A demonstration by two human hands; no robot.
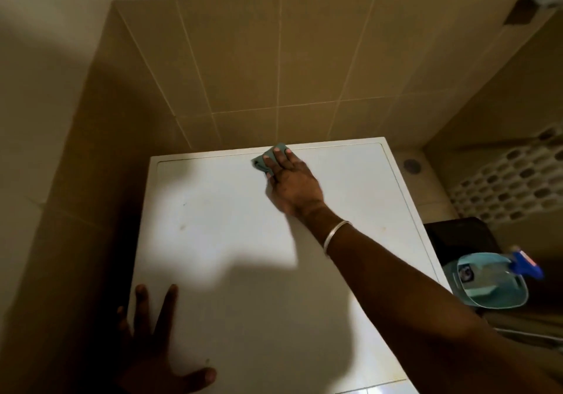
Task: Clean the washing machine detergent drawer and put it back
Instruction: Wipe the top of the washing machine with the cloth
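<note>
No brand, label or writing can be read anywhere here; a dark patch on the side of the spray bottle may be a label, but it is too blurred to make out.

At the lower left, the left hand (158,351) lies flat on the near left part of the washing machine top (219,241), its fingers straight and spread wide, the thumb stretched out to the right. It holds nothing, and its outer fingers reach over the left edge of the machine.

The white top is lit in the middle, with shadow across its near part. It stands in a corner of tan wall tiles (274,58).

Further right, the right hand (289,180) reaches to the far edge of the top. Its fingers are straight and close together, pressing a small teal cloth (262,159) flat against the surface; the cloth shows under and beyond the fingertips. A thin metal bangle (335,235) sits on that wrist.

To the right of the machine, lower down, a clear spray bottle (487,281) with blue liquid and a blue trigger stands in front of a dark bin (457,238).

The detergent drawer is not in view.
</note>
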